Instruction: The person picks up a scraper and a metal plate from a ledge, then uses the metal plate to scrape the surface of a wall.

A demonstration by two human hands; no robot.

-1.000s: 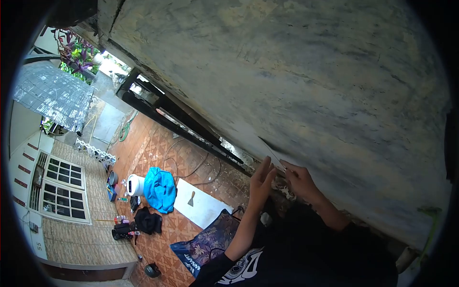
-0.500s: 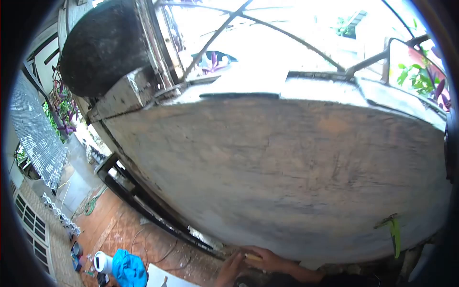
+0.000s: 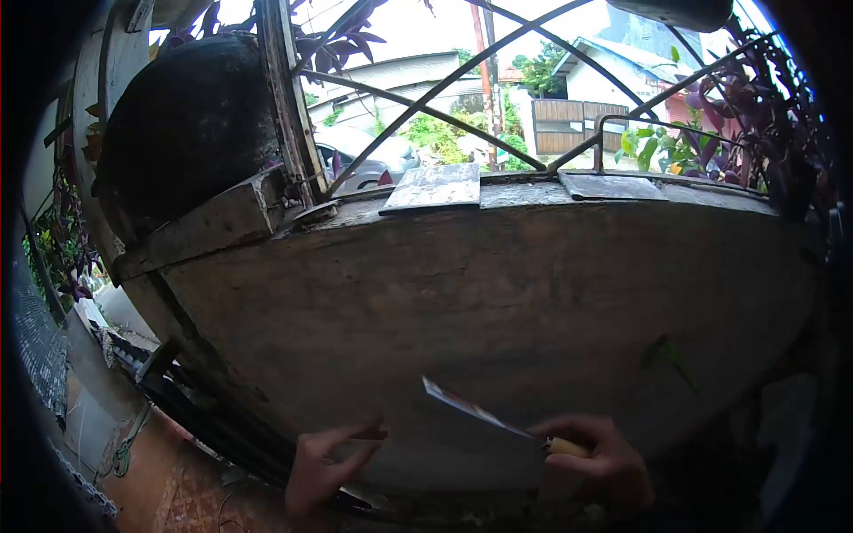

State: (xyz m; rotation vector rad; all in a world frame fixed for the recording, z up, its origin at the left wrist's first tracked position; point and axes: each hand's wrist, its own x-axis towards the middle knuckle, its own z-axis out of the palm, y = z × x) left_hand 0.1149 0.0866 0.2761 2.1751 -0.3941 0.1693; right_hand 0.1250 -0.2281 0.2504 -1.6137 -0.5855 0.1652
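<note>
My right hand (image 3: 600,462) is closed round the yellowish handle of a knife (image 3: 475,410). Its thin blade points up and left in front of the wall face, with brownish marks along it. To the left, my left hand (image 3: 327,469) is raised with thumb and forefinger stretched out and a gap between them; it is apart from the blade, and I make out nothing held. Behind both hands stands a broad grey-brown wall (image 3: 462,302), its surface streaked and dim. A narrow green thing (image 3: 671,357) shows against the wall on the right, too dark to name.
Two flat tile-like pieces, a left one (image 3: 434,188) and a right one (image 3: 611,186), lie on the wall's top ledge. Crossed metal bars (image 3: 426,105) rise above it. A large dark rounded object (image 3: 191,133) stands upper left. Reddish floor tiles (image 3: 191,493) show lower left.
My hands were close together at the bottom edge; now they are apart and higher, with the knife blade in plain sight. The view has tilted up and the wall looks darker.
</note>
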